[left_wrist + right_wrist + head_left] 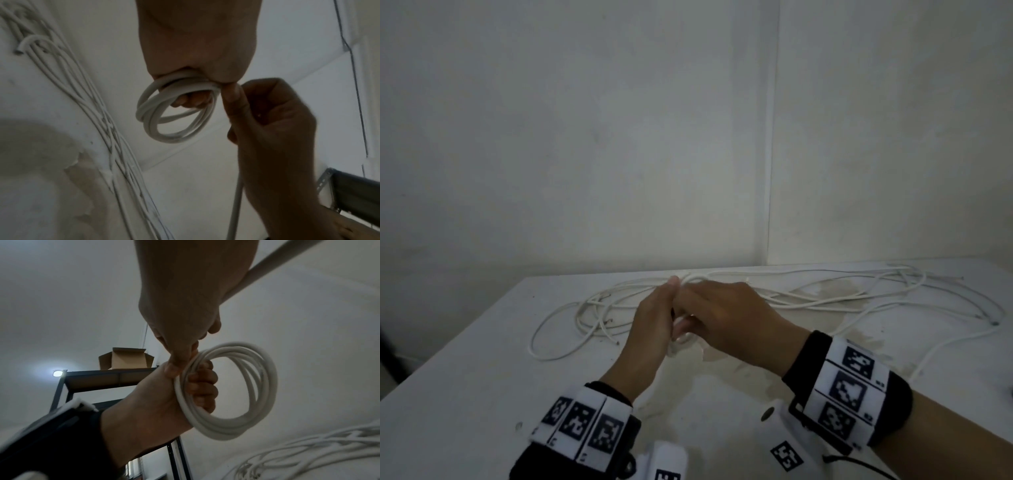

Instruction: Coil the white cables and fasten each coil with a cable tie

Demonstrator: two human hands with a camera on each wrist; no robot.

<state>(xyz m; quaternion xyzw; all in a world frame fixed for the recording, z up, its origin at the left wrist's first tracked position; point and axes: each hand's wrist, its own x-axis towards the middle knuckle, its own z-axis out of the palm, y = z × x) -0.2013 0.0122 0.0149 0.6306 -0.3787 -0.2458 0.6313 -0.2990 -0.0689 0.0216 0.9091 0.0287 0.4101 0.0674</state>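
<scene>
So the left hand point(164, 402) grips a small coil point(232, 391) of white cable up above the table point(465, 359), fingers curled through the loops. Right hand point(273, 129) pinches the strand point(236, 203) feeding into it. Loose cables point(825, 298) sprawl across the tabletop behind.

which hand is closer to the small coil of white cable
Left. The left hand grips the coil, fingers through its loops; the right hand sits beside it, pinching the cable strand at its edge.
</scene>
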